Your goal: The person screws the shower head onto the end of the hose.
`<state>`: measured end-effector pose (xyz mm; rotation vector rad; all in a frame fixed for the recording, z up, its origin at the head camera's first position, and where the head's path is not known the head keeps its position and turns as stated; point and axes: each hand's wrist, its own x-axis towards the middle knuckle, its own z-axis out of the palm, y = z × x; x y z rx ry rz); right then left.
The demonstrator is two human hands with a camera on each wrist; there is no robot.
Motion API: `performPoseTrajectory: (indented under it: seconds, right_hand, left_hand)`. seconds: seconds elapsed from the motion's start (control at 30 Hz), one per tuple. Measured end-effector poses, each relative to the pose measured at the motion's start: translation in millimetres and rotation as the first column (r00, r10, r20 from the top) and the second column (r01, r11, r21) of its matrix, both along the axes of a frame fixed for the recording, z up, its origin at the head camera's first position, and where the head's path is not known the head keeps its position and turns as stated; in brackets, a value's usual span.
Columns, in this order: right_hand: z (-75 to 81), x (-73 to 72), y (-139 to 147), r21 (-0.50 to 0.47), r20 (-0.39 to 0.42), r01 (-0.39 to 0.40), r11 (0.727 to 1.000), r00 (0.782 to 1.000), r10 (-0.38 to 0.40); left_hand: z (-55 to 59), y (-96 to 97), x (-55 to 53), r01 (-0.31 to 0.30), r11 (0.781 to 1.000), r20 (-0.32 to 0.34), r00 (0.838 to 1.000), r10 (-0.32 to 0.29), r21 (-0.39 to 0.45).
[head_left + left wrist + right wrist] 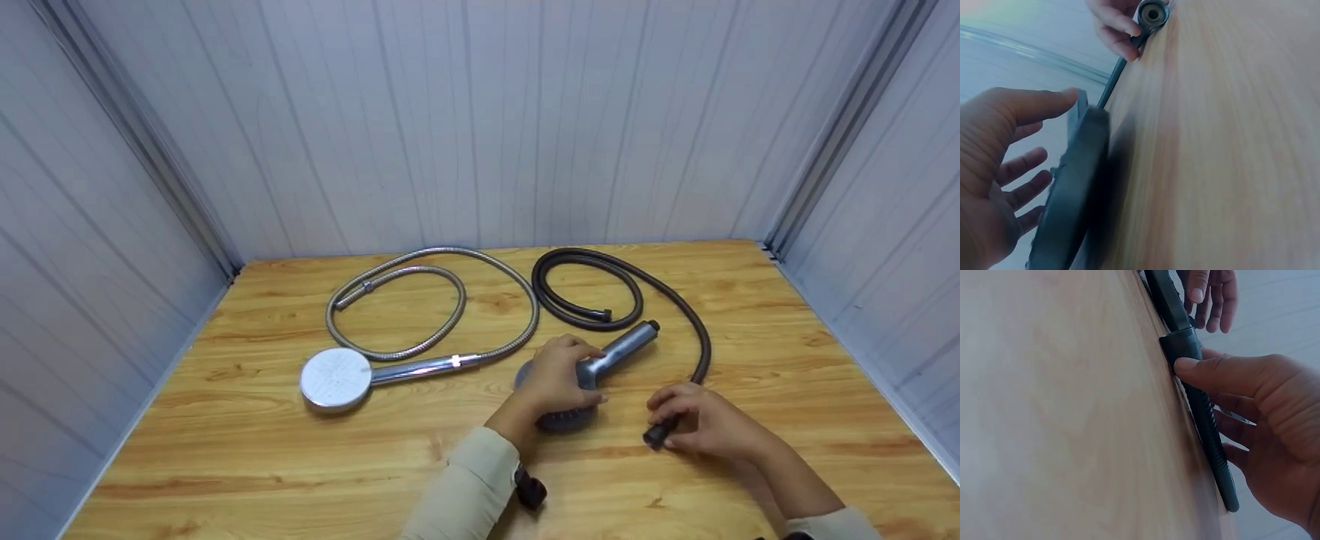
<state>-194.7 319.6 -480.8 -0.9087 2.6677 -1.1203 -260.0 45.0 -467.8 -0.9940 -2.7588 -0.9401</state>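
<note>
A dark grey handheld shower head [568, 420] lies on the wooden table, its handle [628, 346] pointing to the far right. Over it reaches my left hand [553, 379], thumb and fingers spread around the round head. In the left wrist view the thumb tip is right at the edge of the shower head [1075, 185], with the other fingers loosely bent behind. To the right, my right hand [709, 421] pinches a black shower hose [701, 337] close behind its end connector [655, 436]. The right wrist view shows the thumb [1188, 365] on that connector [1182, 342].
A chrome shower head [336, 379] on a silver metal hose [536, 311] lies to the left. The black hose's far end [602, 315] is coiled near the back edge. Pale panel walls [480, 135] enclose the table [247, 465] at the back and both sides.
</note>
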Motion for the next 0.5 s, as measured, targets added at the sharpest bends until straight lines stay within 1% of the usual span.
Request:
performPoseTrajectory:
  seconds: [0.07,0.17,0.27,0.43,0.5]
  right_hand:
    - [0.2,0.0,0,0.004,0.004,0.0,1.0,1.0,0.0]
    - [0.9,0.3,0,0.015,0.013,0.003,1.0,1.0,-0.003]
    - [1.2,0.0,-1,0.026,0.017,0.007,1.0,1.0,-0.007]
    - [0.1,-0.2,-1,0.016,-0.011,-0.012,1.0,1.0,0.012]
    - [0.5,0.5,-2,0.003,-0.033,-0.03,1.0,0.999,0.031]
  left_hand:
    - [-0.3,4.6,1.0,-0.013,0.999,-0.025,1.0,0.012,-0.038]
    - [-1.7,11.0,0.6,-0.026,0.997,-0.056,0.998,0.023,-0.069]
    - [-3.3,15.5,-0.6,-0.04,0.996,-0.048,0.998,0.036,-0.084]
    - [-5.5,18.2,-2.2,-0.051,0.993,-0.029,0.998,0.048,-0.105]
    - [-5.7,18.1,-2.7,-0.051,0.993,-0.029,0.998,0.048,-0.105]
